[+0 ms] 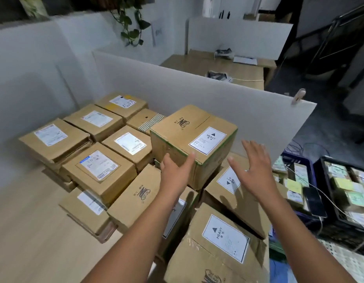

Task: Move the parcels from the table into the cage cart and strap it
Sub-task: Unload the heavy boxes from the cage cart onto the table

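Observation:
Several brown cardboard parcels crowd the wooden table [30,221]. The tallest, a box with a white HEAVY label [189,137], sits on top of others near the white partition. My left hand [175,170] has its fingers straight and touches that box's near left corner. To the right of the box, my right hand [252,168] hovers with spread fingers and holds nothing. Two more HEAVY-labelled boxes lie nearer me, one below my right hand [230,193] and one at the front [220,242]. No cage cart is in view.
A white partition [228,99] stands right behind the parcels. Dark crates [340,193] filled with small labelled packets sit on the right, a phone [314,202] on a cable resting on them. Flatter labelled parcels [99,166] cover the table's left half.

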A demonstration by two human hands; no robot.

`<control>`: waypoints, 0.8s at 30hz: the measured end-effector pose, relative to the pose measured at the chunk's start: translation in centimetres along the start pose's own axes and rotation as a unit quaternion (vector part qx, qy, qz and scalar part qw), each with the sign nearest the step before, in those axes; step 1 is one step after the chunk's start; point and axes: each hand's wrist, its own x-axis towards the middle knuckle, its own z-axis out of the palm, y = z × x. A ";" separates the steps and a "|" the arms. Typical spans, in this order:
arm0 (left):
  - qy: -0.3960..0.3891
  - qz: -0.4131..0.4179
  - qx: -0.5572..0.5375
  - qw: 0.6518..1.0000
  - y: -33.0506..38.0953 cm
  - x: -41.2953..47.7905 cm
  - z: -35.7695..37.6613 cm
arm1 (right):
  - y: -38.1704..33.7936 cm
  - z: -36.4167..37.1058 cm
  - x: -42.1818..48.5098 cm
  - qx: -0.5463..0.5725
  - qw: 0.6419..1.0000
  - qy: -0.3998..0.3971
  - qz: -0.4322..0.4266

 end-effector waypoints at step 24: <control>-0.052 -0.046 -0.264 0.962 -4.9 0.6 -0.8 | -3.5 -1.0 8.0 0.024 0.994 -0.078 -0.067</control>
